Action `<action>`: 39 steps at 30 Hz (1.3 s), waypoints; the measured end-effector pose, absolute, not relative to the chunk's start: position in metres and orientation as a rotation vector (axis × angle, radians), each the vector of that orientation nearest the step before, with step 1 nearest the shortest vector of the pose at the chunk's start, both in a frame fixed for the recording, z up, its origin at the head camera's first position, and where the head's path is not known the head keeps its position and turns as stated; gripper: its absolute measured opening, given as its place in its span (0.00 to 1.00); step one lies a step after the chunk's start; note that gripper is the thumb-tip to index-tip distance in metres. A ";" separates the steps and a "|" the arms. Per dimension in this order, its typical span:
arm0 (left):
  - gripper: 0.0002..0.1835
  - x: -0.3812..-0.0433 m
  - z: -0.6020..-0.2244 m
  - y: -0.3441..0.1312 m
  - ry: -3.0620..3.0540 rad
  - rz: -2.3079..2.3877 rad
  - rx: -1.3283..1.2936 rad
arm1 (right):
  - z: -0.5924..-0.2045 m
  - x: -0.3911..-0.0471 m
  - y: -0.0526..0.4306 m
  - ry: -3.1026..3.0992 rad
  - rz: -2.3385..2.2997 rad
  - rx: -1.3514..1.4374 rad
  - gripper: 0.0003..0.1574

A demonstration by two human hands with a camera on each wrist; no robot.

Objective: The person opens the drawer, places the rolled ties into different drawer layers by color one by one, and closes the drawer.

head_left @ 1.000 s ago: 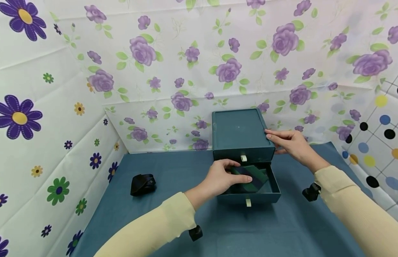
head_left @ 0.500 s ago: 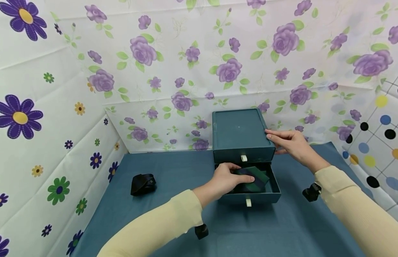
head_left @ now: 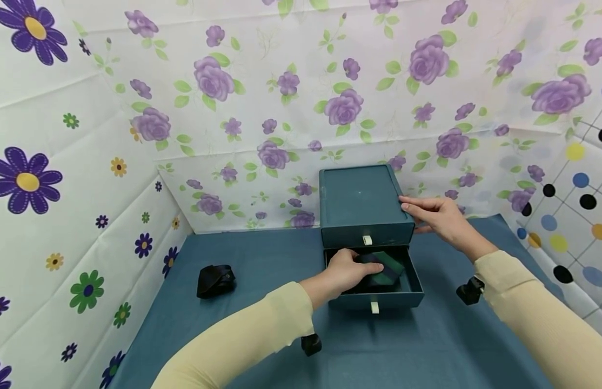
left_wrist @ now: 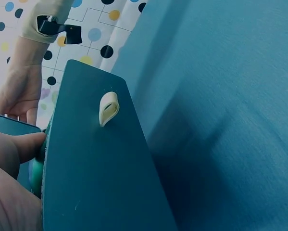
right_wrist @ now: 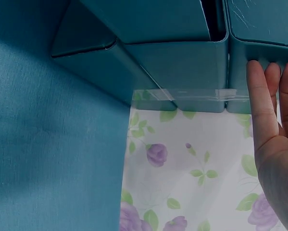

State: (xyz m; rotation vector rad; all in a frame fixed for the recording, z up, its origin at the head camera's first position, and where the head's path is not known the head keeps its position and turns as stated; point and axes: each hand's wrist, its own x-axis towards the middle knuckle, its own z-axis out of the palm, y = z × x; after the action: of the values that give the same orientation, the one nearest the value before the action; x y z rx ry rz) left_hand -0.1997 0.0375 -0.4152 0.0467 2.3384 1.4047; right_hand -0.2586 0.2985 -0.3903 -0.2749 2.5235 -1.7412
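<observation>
In the head view, my left hand (head_left: 343,273) reaches into the pulled-out drawer (head_left: 400,300) of a dark teal drawer box (head_left: 360,197). It holds a folded green and navy striped necktie (head_left: 390,268), thumb on top; its other fingers are partly hidden inside. The left wrist view has the thumb (left_wrist: 31,144) just behind the drawer front, with a bit of green fabric below it. With straight fingers, my right hand (head_left: 442,219) touches the right side of the box's top unit. The right wrist view shows those fingertips (right_wrist: 253,70) against its side wall.
A shiny black rolled-up item (head_left: 216,281) lies on the blue cloth (head_left: 267,259) left of the box. Cream pull tabs (head_left: 375,307) stick out from the drawer fronts. A flowered sheet (head_left: 262,97) stands right behind the box.
My left hand has moved slightly right and deeper into the drawer with the necktie, which now sits a little lower. My right hand stays at the box's side.
</observation>
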 end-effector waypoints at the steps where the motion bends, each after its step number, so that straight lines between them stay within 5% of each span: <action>1: 0.34 -0.200 -0.416 0.038 2.339 1.409 0.053 | -0.390 -0.259 0.298 2.521 -1.745 -0.274 0.29; 6: 0.31 -0.200 -0.416 0.039 2.353 1.407 0.097 | -0.389 -0.258 0.297 2.520 -1.748 -0.286 0.30; 13: 0.42 -0.202 -0.410 0.041 2.413 1.231 0.045 | -0.388 -0.258 0.298 2.528 -1.741 -0.288 0.30; 21: 0.43 -0.204 -0.412 0.045 2.446 1.165 0.015 | -0.387 -0.257 0.297 2.534 -1.743 -0.282 0.29; 32: 0.33 -0.207 -0.417 0.052 2.412 1.163 -0.031 | -0.390 -0.257 0.297 2.549 -1.728 -0.263 0.29; 39: 0.42 -0.208 -0.414 0.048 2.417 1.160 -0.020 | -0.389 -0.258 0.297 2.562 -1.713 -0.245 0.29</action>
State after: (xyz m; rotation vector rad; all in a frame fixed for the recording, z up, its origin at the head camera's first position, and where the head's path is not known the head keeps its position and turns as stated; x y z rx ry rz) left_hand -0.2079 0.0480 -0.4140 -0.0201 2.4171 1.1602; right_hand -0.2576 0.2969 -0.3893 -0.2451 2.5620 -1.7130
